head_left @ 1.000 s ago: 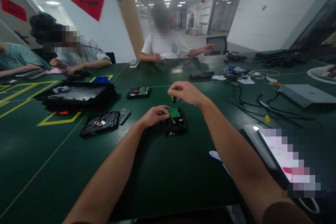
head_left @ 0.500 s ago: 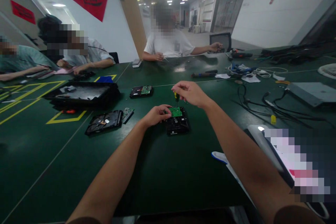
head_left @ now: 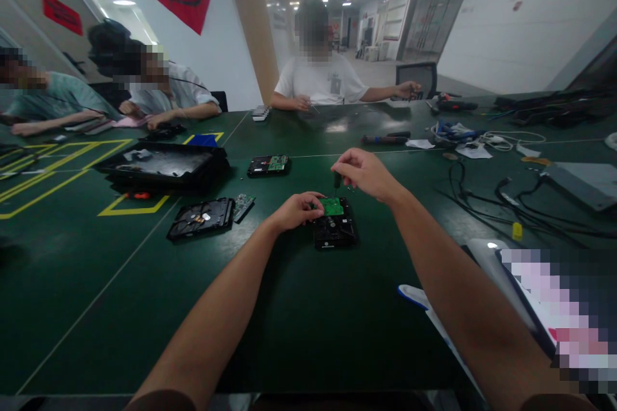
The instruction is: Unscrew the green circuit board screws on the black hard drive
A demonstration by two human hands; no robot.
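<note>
A black hard drive [head_left: 335, 233] with a green circuit board [head_left: 332, 207] on its upper face lies flat on the green table [head_left: 308, 314] in front of me. My left hand [head_left: 299, 210] grips the drive's left edge beside the board, fingers bent; some fingertips are hidden. Above the drive's far end, my right hand [head_left: 362, 173] is closed around the handle of a small screwdriver [head_left: 337, 181]. The screwdriver stands upright with its tip down at the board's far edge; exact contact is too small to see. Tiny screws seem to lie just right of it.
Left are another hard drive [head_left: 200, 218], a loose circuit board [head_left: 243, 207] and stacked black trays [head_left: 164, 167]. A third drive [head_left: 268, 165] lies farther back. Black cables [head_left: 506, 205], a metal box [head_left: 585, 183] and a tablet-like device [head_left: 486, 257] are right. Other people sit across the table.
The whole view has shifted slightly, with everything appearing farther right. Both hands keep their places at the drive; the screwdriver handle looks turned, its yellow part no longer showing.
</note>
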